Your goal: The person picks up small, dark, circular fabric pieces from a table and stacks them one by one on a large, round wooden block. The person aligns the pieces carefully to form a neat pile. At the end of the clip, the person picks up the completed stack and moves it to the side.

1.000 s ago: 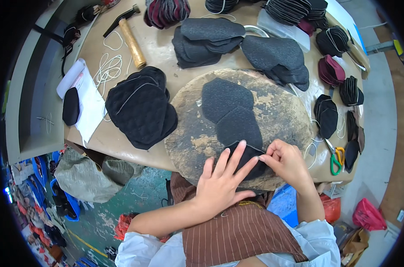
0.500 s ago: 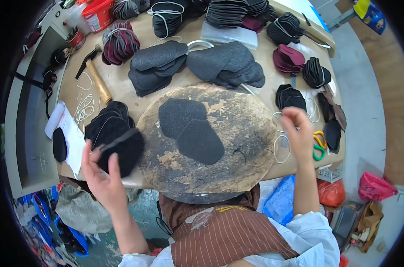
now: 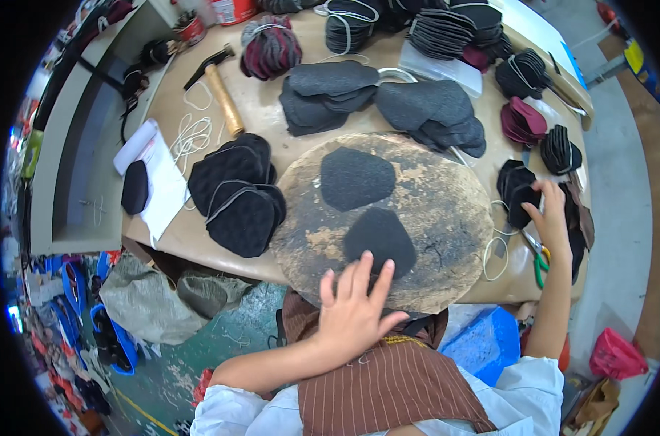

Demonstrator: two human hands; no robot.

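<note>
Two dark grey fabric pieces with cut corners lie on a round, worn board (image 3: 453, 211). The upper piece (image 3: 357, 178) lies apart from the lower piece (image 3: 379, 243). My left hand (image 3: 355, 309) is open, fingers spread, its fingertips on the near edge of the lower piece. At the right of the table, my right hand (image 3: 552, 218) pinches the edge of a black fabric piece (image 3: 521, 207) at a small stack (image 3: 514, 174). To the left of the board is a pile of black padded pieces (image 3: 239, 207), some edged with a grey strip.
Grey fabric stacks (image 3: 326, 91) lie beyond the board, with a wooden-handled hammer (image 3: 224, 102) and white cord (image 3: 192, 138) to their left. Scissors (image 3: 541, 263) with green and yellow handles lie near my right forearm. Tied black bundles (image 3: 350, 25) line the far side.
My left hand has moved from the black pile onto the board. The two grey pieces, overlapping before, are now apart. My right hand has reached the small black stack. The view has shifted.
</note>
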